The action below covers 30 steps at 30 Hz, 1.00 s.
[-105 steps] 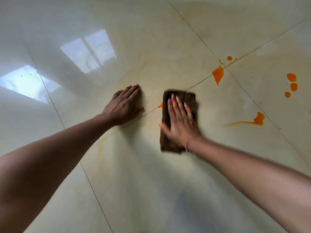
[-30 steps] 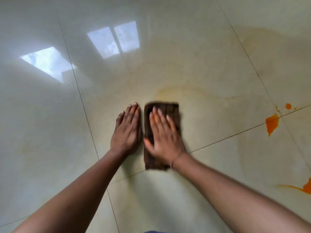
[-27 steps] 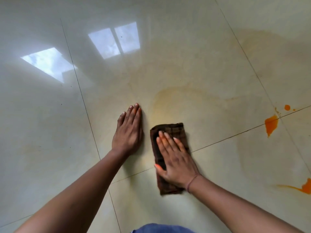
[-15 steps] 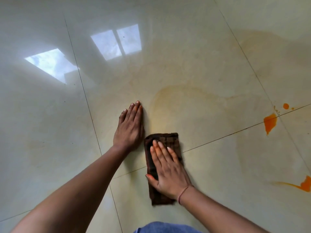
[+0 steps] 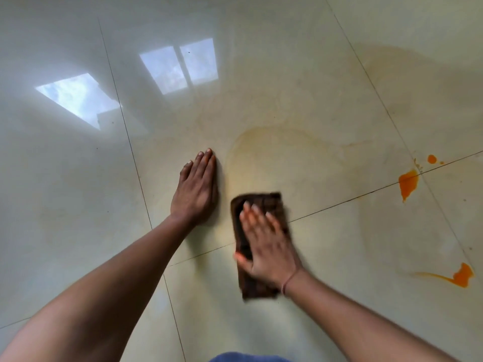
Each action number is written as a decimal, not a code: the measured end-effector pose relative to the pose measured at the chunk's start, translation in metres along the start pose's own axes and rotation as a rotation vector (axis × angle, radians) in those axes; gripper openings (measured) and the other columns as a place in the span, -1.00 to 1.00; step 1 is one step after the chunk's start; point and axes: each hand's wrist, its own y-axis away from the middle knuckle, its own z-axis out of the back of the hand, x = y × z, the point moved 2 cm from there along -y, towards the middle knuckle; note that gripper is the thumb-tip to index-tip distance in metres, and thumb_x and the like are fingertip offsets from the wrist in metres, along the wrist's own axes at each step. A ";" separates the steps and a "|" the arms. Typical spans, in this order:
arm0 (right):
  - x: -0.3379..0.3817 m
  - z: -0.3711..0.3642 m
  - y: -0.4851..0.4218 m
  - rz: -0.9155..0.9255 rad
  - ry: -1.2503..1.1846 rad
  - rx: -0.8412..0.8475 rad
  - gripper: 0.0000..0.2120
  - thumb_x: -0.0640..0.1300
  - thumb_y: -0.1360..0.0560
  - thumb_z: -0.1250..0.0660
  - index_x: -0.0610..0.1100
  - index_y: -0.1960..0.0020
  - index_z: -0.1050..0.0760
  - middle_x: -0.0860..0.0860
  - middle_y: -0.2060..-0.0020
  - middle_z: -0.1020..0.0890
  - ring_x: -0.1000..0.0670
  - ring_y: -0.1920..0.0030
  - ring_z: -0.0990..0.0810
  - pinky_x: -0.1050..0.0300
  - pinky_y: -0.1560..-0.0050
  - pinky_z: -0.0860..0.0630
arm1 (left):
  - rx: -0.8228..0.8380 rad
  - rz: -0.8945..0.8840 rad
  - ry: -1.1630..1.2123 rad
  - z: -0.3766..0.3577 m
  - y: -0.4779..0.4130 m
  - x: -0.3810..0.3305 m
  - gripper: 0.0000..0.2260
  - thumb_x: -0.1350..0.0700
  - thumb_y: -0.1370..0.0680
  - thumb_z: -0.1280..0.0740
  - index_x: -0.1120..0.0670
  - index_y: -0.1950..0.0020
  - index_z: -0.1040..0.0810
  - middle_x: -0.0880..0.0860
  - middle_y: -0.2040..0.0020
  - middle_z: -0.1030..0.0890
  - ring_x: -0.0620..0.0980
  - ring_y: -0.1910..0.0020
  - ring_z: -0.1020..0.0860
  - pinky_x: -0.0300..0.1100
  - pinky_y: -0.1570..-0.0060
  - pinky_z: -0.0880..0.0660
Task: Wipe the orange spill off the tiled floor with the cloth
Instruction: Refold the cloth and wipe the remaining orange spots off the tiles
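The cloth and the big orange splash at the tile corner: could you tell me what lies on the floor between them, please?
In the head view, only floor lies between the cloth and the orange splash: glossy tile with a faint yellowish smear and a grout line, no object.

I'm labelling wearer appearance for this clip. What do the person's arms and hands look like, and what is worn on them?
Both forearms are bare, with no sleeves in view. The left hand carries no ring, watch or glove that I can see. The right hand is motion-blurred and also ungloved; a thin pinkish-red thread band circles its wrist. Nails look short and unpainted on the left; on the right I cannot tell.
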 end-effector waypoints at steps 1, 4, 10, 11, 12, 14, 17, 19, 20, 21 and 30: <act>-0.014 0.006 -0.024 -0.079 0.011 -0.029 -0.19 0.27 -0.48 -0.11 -0.25 -0.54 -0.14 -0.16 -0.54 -0.13 -0.11 -0.53 -0.12 -0.09 -0.47 -0.08 | -0.006 -0.004 -0.005 0.000 0.000 0.000 -0.48 0.05 -0.61 -0.02 0.18 -0.56 -0.10 0.12 -0.56 -0.11 0.04 -0.55 -0.05 -0.04 -0.49 0.02; -0.031 0.016 -0.071 -0.304 -0.035 -0.004 -0.17 0.29 -0.50 -0.02 -0.24 -0.56 -0.03 -0.17 -0.56 -0.04 -0.11 -0.56 0.00 -0.07 -0.51 0.06 | 0.001 -0.006 -0.015 -0.002 0.000 0.001 -0.49 0.05 -0.63 -0.01 0.17 -0.57 -0.08 0.11 -0.57 -0.09 0.03 -0.55 -0.03 -0.04 -0.50 0.03; 0.011 0.008 0.024 0.016 -0.029 0.056 -0.19 0.26 -0.48 -0.14 -0.23 -0.55 -0.11 -0.16 -0.55 -0.09 -0.10 -0.55 -0.06 -0.11 -0.45 -0.12 | 0.018 0.004 -0.013 0.000 0.000 0.001 -0.48 0.02 -0.63 0.04 0.16 -0.57 -0.07 0.10 -0.57 -0.08 0.02 -0.55 -0.03 -0.04 -0.50 0.03; 0.009 0.008 0.025 0.035 -0.008 0.047 -0.19 0.25 -0.47 -0.16 -0.23 -0.54 -0.14 -0.15 -0.55 -0.11 -0.10 -0.55 -0.08 -0.11 -0.44 -0.12 | 0.017 0.004 -0.007 0.000 0.000 0.002 -0.48 0.01 -0.63 0.04 0.16 -0.57 -0.06 0.10 -0.57 -0.08 0.02 -0.55 -0.02 -0.04 -0.50 0.03; 0.007 0.010 0.021 0.028 0.010 0.025 -0.20 0.23 -0.44 -0.17 -0.24 -0.53 -0.17 -0.16 -0.54 -0.15 -0.10 -0.54 -0.11 -0.10 -0.44 -0.13 | 0.016 0.004 -0.004 -0.001 0.000 0.002 -0.48 0.01 -0.63 0.04 0.16 -0.57 -0.06 0.11 -0.57 -0.09 0.02 -0.55 -0.03 -0.03 -0.50 0.03; 0.011 0.015 0.008 -0.032 -0.017 -0.019 -0.25 0.14 -0.39 -0.24 -0.24 -0.47 -0.29 -0.16 -0.50 -0.26 -0.11 -0.50 -0.23 -0.10 -0.43 -0.19 | 0.013 0.003 -0.017 -0.002 0.000 0.002 -0.48 0.01 -0.62 0.05 0.16 -0.57 -0.07 0.11 -0.57 -0.10 0.03 -0.55 -0.04 -0.03 -0.50 0.02; 0.018 0.020 -0.008 -0.098 -0.140 -0.066 -0.50 -0.11 -0.32 -0.42 -0.21 -0.24 -0.52 -0.15 -0.37 -0.46 -0.10 -0.39 -0.42 -0.06 -0.33 -0.42 | 0.011 0.005 -0.026 -0.002 -0.001 0.002 -0.47 -0.01 -0.62 0.07 0.17 -0.56 -0.10 0.12 -0.56 -0.13 0.03 -0.55 -0.06 -0.03 -0.50 0.01; 0.016 0.031 -0.015 -0.168 -0.325 -0.134 -0.72 -0.27 -0.33 -0.43 -0.19 -0.04 -0.61 -0.12 -0.27 -0.57 -0.08 -0.30 -0.53 0.00 -0.23 -0.51 | 0.001 0.003 -0.025 -0.003 0.000 0.001 -0.47 0.00 -0.62 0.07 0.17 -0.56 -0.10 0.12 -0.56 -0.13 0.04 -0.55 -0.07 -0.04 -0.50 0.01; 0.012 0.038 -0.018 -0.251 -0.468 -0.157 -0.78 -0.31 -0.36 -0.40 -0.19 -0.01 -0.63 -0.10 -0.22 -0.61 -0.04 -0.24 -0.56 0.09 -0.21 -0.51 | -0.003 0.004 -0.022 -0.003 0.000 0.001 -0.48 0.01 -0.62 0.06 0.17 -0.56 -0.09 0.11 -0.56 -0.12 0.03 -0.55 -0.06 -0.05 -0.50 0.02; 0.008 0.047 -0.022 -0.374 -0.638 -0.160 -0.79 -0.32 -0.40 -0.36 -0.19 -0.01 -0.65 -0.08 -0.15 -0.65 0.00 -0.16 -0.59 0.19 -0.18 -0.49 | -0.003 0.011 -0.020 -0.003 0.000 0.001 -0.48 0.01 -0.63 0.05 0.16 -0.57 -0.08 0.11 -0.57 -0.11 0.03 -0.55 -0.05 -0.06 -0.50 0.04; -0.033 0.087 -0.033 -0.919 -1.591 -0.214 -0.78 -0.38 -0.51 -0.18 -0.14 0.16 -0.52 -0.01 0.31 -0.57 0.01 0.23 -0.54 0.23 0.25 -0.45 | 0.055 0.005 0.008 -0.001 0.003 0.001 -0.35 -0.19 -0.57 0.18 0.12 -0.58 0.09 0.03 -0.58 0.13 -0.05 -0.55 0.15 -0.12 -0.50 0.22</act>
